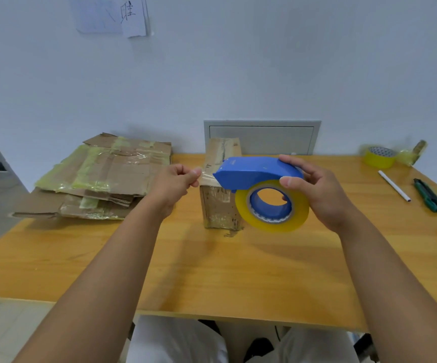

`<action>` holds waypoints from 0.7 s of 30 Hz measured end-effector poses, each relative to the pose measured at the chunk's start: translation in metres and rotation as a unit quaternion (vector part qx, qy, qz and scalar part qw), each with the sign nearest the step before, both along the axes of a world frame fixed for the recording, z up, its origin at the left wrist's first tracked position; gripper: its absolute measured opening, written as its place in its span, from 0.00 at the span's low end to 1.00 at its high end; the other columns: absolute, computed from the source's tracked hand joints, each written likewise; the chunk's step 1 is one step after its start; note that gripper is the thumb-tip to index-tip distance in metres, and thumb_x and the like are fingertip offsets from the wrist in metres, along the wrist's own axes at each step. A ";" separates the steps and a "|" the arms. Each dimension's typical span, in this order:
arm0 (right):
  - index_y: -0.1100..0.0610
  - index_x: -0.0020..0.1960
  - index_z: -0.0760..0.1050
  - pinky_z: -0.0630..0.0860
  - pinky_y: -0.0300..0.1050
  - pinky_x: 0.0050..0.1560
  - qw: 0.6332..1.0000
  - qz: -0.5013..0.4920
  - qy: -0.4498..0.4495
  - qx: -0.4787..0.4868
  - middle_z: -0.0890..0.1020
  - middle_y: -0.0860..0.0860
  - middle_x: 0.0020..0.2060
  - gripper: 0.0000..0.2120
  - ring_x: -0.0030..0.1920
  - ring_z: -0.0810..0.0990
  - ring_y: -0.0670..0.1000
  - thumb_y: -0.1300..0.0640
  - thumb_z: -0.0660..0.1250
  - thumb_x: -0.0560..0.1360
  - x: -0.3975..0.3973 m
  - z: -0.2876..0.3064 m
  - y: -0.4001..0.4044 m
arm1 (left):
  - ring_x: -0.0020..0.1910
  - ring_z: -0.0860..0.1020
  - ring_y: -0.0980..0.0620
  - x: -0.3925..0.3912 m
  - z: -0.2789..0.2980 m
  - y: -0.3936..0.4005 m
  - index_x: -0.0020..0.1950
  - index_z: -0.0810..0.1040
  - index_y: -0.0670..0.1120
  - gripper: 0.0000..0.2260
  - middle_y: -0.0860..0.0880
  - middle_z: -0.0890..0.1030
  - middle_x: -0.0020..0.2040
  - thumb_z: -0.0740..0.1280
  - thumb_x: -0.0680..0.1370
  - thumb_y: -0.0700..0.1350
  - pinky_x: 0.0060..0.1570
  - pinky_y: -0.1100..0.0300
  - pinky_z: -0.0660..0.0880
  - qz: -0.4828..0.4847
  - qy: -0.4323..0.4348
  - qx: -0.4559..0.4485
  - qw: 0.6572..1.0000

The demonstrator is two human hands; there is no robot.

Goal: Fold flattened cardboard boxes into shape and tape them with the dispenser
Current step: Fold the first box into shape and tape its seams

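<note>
Taping step: right hand (317,189) gripping blue tape dispenser (254,171), left hand (178,179) pinching tape end (203,174) above folded box (220,203). Next, probably: pressing tape down onto box.

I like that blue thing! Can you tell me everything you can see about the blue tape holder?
The blue tape dispenser looks like smooth plastic, with a curved cover on top and a round hub below carrying a yellowish tape roll. It is held up in the air in front of the folded cardboard box. The right hand grips its back end, and the left hand pinches a clear tape strip pulled from its front.
</note>
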State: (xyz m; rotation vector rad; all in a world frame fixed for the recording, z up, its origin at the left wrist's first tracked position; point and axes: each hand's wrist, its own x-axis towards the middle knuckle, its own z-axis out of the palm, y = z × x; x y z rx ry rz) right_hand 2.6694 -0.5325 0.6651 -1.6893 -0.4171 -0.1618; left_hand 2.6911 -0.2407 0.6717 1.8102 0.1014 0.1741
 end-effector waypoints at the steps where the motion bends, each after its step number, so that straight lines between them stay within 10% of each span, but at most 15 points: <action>1: 0.41 0.63 0.78 0.80 0.45 0.53 1.000 -0.002 0.000 -0.010 0.82 0.32 0.52 0.21 0.55 0.82 0.44 0.50 0.76 0.71 -0.002 0.002 0.000 | 0.35 0.70 0.55 -0.001 0.002 -0.001 0.42 0.76 0.45 0.09 0.50 0.79 0.35 0.69 0.79 0.48 0.38 0.60 0.68 0.003 -0.003 0.004 1.000; 7: 0.40 0.65 0.77 0.79 0.43 0.53 0.999 -0.011 -0.018 -0.049 0.82 0.48 0.57 0.24 0.53 0.83 0.50 0.45 0.75 0.70 -0.014 0.017 -0.009 | 0.36 0.71 0.54 -0.002 0.010 0.002 0.44 0.78 0.45 0.08 0.50 0.79 0.37 0.70 0.79 0.48 0.39 0.60 0.69 0.023 0.015 0.008 1.000; 21: 0.42 0.63 0.79 0.75 0.34 0.51 0.993 -0.036 -0.050 -0.096 0.81 0.37 0.56 0.21 0.54 0.80 0.40 0.46 0.70 0.70 -0.003 0.033 -0.030 | 0.36 0.72 0.54 -0.006 0.000 -0.006 0.49 0.80 0.42 0.10 0.48 0.79 0.37 0.71 0.78 0.50 0.37 0.61 0.71 0.024 0.049 -0.016 0.998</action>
